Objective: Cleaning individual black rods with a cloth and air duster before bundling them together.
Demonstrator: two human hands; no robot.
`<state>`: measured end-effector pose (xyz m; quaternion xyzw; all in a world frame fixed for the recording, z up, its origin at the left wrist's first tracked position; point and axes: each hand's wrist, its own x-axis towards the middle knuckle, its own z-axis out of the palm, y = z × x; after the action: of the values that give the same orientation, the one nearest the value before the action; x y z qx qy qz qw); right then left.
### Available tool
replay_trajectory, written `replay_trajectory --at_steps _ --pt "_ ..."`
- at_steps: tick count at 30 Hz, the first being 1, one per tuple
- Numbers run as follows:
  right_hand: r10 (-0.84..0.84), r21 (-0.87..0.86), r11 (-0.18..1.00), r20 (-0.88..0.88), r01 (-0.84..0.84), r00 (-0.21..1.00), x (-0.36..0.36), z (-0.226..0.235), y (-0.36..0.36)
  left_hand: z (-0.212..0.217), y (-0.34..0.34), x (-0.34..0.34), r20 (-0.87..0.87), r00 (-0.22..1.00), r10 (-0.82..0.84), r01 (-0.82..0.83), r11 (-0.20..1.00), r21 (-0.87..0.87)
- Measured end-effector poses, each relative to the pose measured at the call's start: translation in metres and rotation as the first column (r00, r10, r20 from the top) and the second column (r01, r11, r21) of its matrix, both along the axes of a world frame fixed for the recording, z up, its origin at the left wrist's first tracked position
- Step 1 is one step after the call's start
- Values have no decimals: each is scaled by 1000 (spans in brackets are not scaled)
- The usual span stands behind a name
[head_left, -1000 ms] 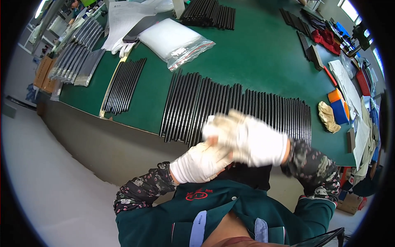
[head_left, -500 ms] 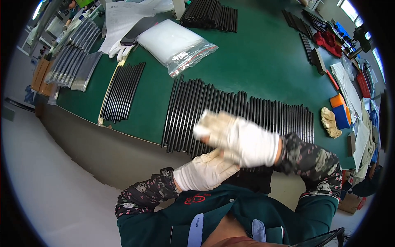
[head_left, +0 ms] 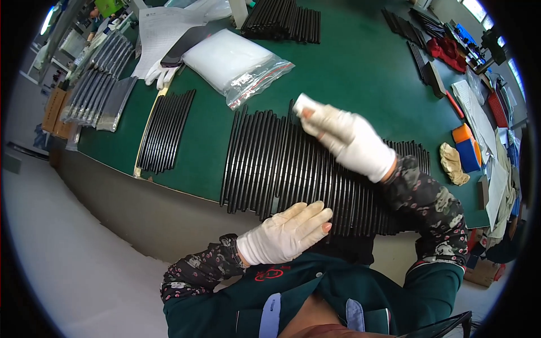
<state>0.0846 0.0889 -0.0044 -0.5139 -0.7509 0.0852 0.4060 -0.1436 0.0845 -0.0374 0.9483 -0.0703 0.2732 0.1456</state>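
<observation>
Slim black rods point(head_left: 253, 163) lie side by side in a wide row across the near part of the green table, their ends uneven. My left hand point(head_left: 287, 232), in a white glove with a bare thumb tip, rests at the near ends of the rods, palm up and fingers stretched out. Over the far ends of the row is my right hand point(head_left: 346, 135), also white-gloved, its fingers extended. A bare fingertip and a whiter patch show at its tip; what the patch is I cannot make out. One rod end sticks out beyond its neighbours beside that hand.
A smaller row of black rods point(head_left: 166, 132) lies left, near bagged rods point(head_left: 104, 84). Behind are a clear bag with white contents point(head_left: 231, 59), a dark phone point(head_left: 183, 45), paper sheets point(head_left: 152, 34) and a rod pile point(head_left: 282, 22). An orange-blue block point(head_left: 466, 147) and a glove point(head_left: 451, 163) sit right.
My hands have come apart. The right one moved up to the far ends of the rods, while the left stayed low and turned its palm up with fingers spread.
</observation>
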Motion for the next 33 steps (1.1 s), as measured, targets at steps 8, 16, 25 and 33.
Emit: replay_trajectory --at_steps 8,16,25,33 --pt "172 53 978 324 -200 930 -35 17 -27 3 -1 -3 -16 999 32 -32 999 -10" --pt "120 74 987 245 -142 962 0 5 -3 4 0 -3 -43 999 29 -31 998 -46" --pt "-292 -290 938 -363 191 885 57 -10 36 4 -1 -3 -32 999 27 -28 1000 -12" --pt "-80 -239 969 -30 70 996 12 -4 51 5 0 -1 -7 998 56 -56 998 1"
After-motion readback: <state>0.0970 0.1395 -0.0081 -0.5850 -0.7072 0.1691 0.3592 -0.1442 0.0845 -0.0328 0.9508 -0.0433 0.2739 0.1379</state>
